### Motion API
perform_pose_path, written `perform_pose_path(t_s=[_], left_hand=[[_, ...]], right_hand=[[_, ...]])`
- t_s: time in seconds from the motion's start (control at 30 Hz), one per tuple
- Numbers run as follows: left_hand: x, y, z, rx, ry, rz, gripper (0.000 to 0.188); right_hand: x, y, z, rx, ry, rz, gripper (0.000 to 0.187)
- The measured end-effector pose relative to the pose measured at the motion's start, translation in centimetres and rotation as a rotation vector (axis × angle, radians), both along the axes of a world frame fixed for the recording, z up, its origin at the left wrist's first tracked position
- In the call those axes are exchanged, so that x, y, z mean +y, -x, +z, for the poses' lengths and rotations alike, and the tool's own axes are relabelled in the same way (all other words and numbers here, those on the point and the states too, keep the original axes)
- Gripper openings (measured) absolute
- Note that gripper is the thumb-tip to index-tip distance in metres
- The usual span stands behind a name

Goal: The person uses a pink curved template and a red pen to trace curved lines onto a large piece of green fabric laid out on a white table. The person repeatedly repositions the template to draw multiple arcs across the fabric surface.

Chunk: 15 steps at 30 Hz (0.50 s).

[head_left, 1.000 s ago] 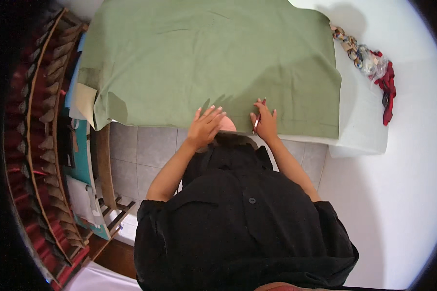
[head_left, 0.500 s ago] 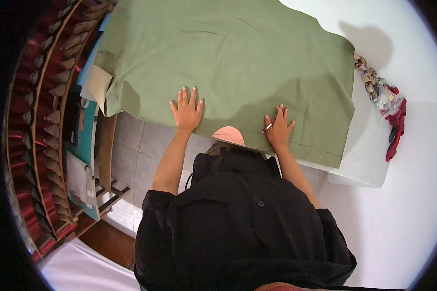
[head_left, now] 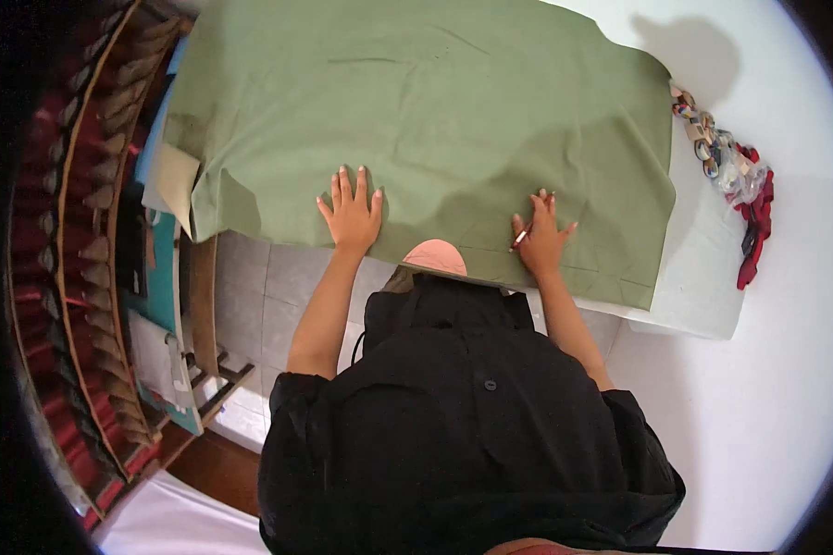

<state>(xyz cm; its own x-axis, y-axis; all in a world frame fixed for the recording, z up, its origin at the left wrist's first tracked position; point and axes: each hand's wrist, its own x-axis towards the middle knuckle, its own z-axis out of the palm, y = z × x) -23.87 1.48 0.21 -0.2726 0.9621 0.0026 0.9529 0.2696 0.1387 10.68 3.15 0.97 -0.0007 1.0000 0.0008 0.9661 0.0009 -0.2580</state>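
Note:
A large sheet of green leather-like material (head_left: 416, 120) covers the table before me, with faint drawn lines near its front edge. My left hand (head_left: 352, 220) lies flat on it, fingers spread, holding nothing. To the right, my right hand (head_left: 544, 242) rests palm down on the sheet with a slim red-and-white pen (head_left: 520, 238) tucked between its fingers. Between the two hands, a pink half-round piece (head_left: 437, 255) with dark lines on it lies at the sheet's front edge, close to my body.
At the right end of the white tabletop (head_left: 699, 296) lie patterned rolls (head_left: 703, 139), a clear plastic bag (head_left: 739, 178) and a red-and-black cloth (head_left: 754, 236). A wooden rack with red panels (head_left: 79, 250) stands left. Beside it are teal boards (head_left: 164, 264) and a beige sheet (head_left: 174, 176).
My right hand has shifted slightly to the right, and the pen in it now sits at a different tilt. My left hand stays flat in place. The whole view has shifted a little.

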Motion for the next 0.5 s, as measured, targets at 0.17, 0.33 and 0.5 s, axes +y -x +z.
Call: perform_pose_path(t_s=[0.17, 0.33, 0.5], left_hand=[[-0.3, -0.4, 0.8, -0.034, 0.027, 0.014, 0.058], [0.1, -2.7, 1.8, -0.084, 0.007, 0.017, 0.058], [0.9, -11.5, 3.6, -0.208, -0.098, -0.163, 0.057]], right_hand=[[1.3, -9.1, 1.1, -0.151, -0.190, -0.183, 0.051], [4.4, -17.5, 3.0, -0.199, -0.196, -0.392, 0.047], [10.0, -22.8, 3.5, -0.187, -0.211, -0.412, 0.050]])
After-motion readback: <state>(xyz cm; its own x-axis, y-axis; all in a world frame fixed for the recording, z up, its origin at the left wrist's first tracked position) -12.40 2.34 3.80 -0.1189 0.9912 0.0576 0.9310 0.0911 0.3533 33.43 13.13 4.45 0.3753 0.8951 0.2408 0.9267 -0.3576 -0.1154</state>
